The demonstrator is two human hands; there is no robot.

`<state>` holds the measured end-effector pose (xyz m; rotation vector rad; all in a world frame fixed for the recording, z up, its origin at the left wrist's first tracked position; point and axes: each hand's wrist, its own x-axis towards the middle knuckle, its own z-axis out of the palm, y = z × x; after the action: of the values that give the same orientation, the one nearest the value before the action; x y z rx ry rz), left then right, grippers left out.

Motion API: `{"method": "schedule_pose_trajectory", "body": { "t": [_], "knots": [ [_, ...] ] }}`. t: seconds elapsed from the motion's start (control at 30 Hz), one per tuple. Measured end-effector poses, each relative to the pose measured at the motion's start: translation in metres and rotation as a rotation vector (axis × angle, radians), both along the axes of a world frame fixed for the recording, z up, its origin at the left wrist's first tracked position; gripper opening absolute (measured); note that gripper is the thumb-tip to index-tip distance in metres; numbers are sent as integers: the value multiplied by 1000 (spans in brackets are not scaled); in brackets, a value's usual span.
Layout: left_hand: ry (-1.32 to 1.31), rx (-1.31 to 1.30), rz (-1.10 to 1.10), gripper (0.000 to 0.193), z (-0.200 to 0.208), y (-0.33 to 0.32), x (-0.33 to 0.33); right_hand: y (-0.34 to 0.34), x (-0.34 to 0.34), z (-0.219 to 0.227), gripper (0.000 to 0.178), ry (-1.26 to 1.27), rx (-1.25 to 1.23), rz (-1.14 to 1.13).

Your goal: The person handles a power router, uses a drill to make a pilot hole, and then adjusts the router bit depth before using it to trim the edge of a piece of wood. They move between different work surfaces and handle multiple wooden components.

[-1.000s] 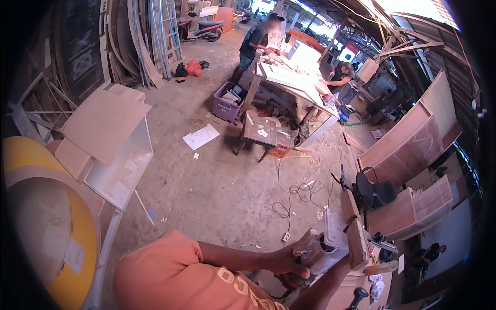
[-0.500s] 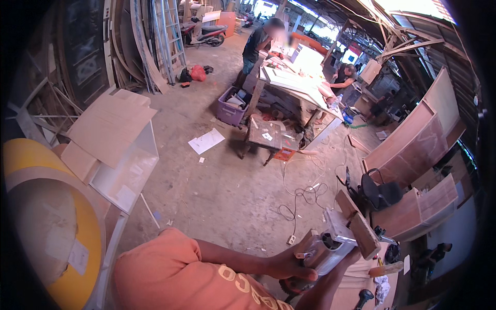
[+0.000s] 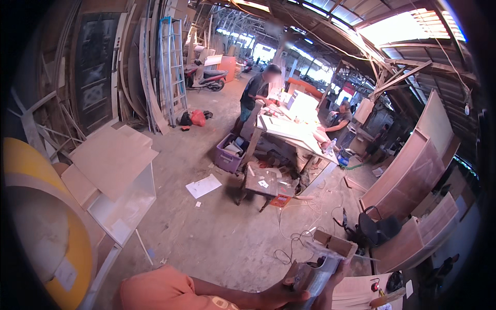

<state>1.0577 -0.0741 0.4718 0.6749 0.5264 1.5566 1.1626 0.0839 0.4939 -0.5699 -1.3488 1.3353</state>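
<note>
At the lower edge, my left hand [image 3: 283, 295] is closed round the near side of a silver trim router [image 3: 324, 273], its thumb lying along the metal body. My right hand [image 3: 338, 274] grips the same tool from its far right side, most of its fingers hidden behind it. The router is tilted, with its clear base turned upward and away from me. A brown wooden strip [image 3: 330, 243] sits across that base. To the right, under the tool, is a pale wood worktop [image 3: 354, 294] with a wooden-handled tool [image 3: 387, 298] on it.
A yellow-rimmed drum [image 3: 85, 248] and a white cabinet [image 3: 126, 206] stand at my left. Cables [image 3: 292, 250] trail over the floor. Ahead are a small wooden table [image 3: 258, 185], a purple crate [image 3: 228, 157] and two people at a bright workbench [image 3: 289, 129]. A black chair [image 3: 380, 230] stands right.
The view has tilted up, so my hands and the router sit lower in it. The router stays in both hands. The standing person's hand has lowered to the bench.
</note>
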Motion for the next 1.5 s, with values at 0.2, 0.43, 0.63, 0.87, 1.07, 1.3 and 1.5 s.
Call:
{"method": "schedule_pose_trajectory", "body": {
  "t": [0.2, 0.43, 0.63, 0.87, 1.07, 1.3, 1.5],
  "knots": [
    [68, -59, -66, 68, 12, 1, -14, -13, -41, 27, 41, -43, -5, -123],
    [89, -56, 101, 97, 28, -5, -19, -19, -26, 32, 38, -272, -84, 5],
    [77, -57, 199, 98, 1, -9, -11, -43, -40, 47, 33, -151, -225, 134],
    [58, -57, 112, 72, -2, -9, 0, -41, -25, 33, 31, 43, -315, 35],
    [34, -74, 56, 63, -12, -18, -12, -57, -45, 47, 42, 45, -364, 78],
    [-1, -13, -24, 69, -32, -25, -13, -79, -44, 60, 38, 91, -358, -2],
    [93, -29, -65, 75, -18, -25, -21, -74, -41, 51, 37, 167, -350, -29]
  ]
}}
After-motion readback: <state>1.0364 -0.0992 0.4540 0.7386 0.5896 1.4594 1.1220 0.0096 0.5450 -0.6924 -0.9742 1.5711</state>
